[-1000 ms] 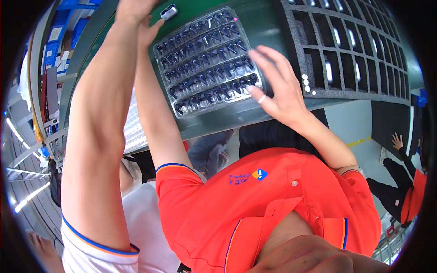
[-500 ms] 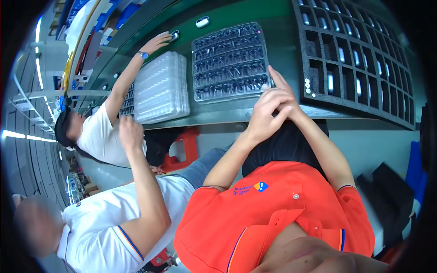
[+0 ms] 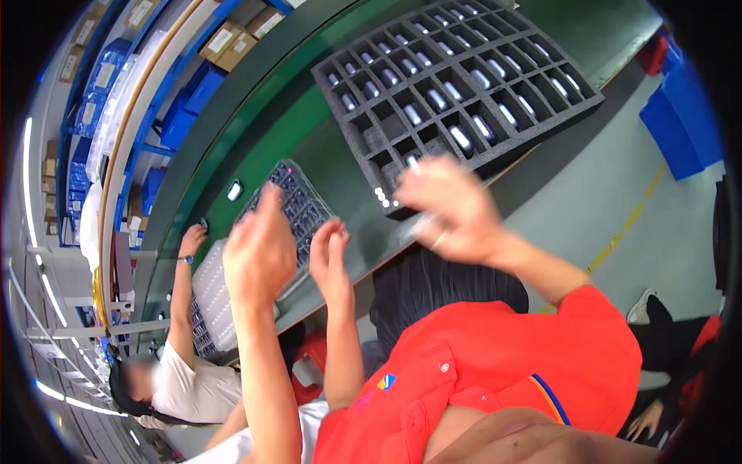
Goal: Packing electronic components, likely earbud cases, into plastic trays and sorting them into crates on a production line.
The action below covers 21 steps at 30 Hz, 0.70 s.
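Note:
My right hand [image 3: 456, 209], smeared by motion, is over the near-left corner of a black foam tray [image 3: 371, 172]. Several glossy, rounded oblong cases [image 3: 461, 139] stand in the tray's slots. Further left, my left hand [image 3: 331, 259] is raised beside a clear plastic tray [image 3: 290, 288] of small dark parts. Its fingers are bent and close together; what they hold, if anything, I cannot make out. Another person's hand [image 3: 261, 251] reaches over that clear tray and hides part of it.
A stack of clear trays [image 3: 212, 290] is further left. A second co-worker's hand [image 3: 192, 238] is on the green bench [image 3: 255, 139], where a small white case [image 3: 235, 189] lies. Shelves with blue bins [image 3: 189, 100] line the back. A blue crate [image 3: 684, 116] stands at the right.
My hands were together by the clear tray; now they are apart, the right over the foam tray. The view has turned right, and the near co-worker's hand now reaches over the clear tray.

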Available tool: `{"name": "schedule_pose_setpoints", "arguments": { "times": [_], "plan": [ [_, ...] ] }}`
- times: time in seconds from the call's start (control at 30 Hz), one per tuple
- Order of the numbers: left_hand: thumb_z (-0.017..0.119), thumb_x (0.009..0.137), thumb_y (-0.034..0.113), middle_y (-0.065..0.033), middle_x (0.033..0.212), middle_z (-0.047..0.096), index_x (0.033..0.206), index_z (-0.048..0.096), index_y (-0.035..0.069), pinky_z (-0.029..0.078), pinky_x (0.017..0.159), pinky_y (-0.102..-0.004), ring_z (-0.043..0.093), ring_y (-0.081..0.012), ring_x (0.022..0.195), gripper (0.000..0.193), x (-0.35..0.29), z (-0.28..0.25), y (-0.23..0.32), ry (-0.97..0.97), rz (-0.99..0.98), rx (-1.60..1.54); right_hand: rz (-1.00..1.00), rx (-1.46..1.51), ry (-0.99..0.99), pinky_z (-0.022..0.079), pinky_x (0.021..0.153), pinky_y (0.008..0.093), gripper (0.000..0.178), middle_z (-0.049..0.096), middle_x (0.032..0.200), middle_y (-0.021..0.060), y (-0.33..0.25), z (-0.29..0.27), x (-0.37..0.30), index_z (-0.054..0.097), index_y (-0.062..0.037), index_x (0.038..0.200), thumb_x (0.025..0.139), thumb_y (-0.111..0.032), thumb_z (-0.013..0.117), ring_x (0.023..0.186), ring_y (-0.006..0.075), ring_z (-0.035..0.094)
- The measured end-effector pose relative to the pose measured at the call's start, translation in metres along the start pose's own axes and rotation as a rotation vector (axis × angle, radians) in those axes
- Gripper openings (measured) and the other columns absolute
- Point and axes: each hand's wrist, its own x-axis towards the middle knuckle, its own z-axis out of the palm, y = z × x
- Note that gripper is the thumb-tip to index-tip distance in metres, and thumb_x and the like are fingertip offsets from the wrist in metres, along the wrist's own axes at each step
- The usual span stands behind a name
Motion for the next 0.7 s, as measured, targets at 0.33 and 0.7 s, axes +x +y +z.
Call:
{"name": "schedule_pose_setpoints", "arguments": {
  "times": [0.33, 0.7],
  "plan": [
    [0.066, 0.092, 0.024, -0.0174, 0.147, 0.044, 0.154, 0.026, -0.002, 0.032, 0.113, -0.036, 0.044, -0.0257, 0.135, 0.079, 0.06, 0.08, -0.047, -0.283, -0.128, 0.064, 0.919, -0.756, 0.397, 0.037, 0.109, 0.0394, 0.062, 0.06, 0.133, 0.0205, 0.301, -0.251, -0.089, 0.059, -0.0064, 0.135, 0.093, -0.052, 0.058, 0.126, 0.0348, 0.054],
    [0.066, 0.084, 0.02, -0.0209, 0.137, 0.054, 0.145, 0.039, -0.004, 0.039, 0.108, -0.0384, 0.053, -0.0303, 0.126, 0.071, 0.064, 0.113, -0.082, 0.06, 0.047, 0.176, 0.815, -0.543, -0.086, 0.048, 0.103, 0.0388, 0.065, 0.055, 0.143, 0.0136, 0.426, -0.336, -0.189, 0.054, -0.0206, 0.144, 0.086, 0.009, 0.05, 0.126, 0.027, 0.056]
  ]
}}
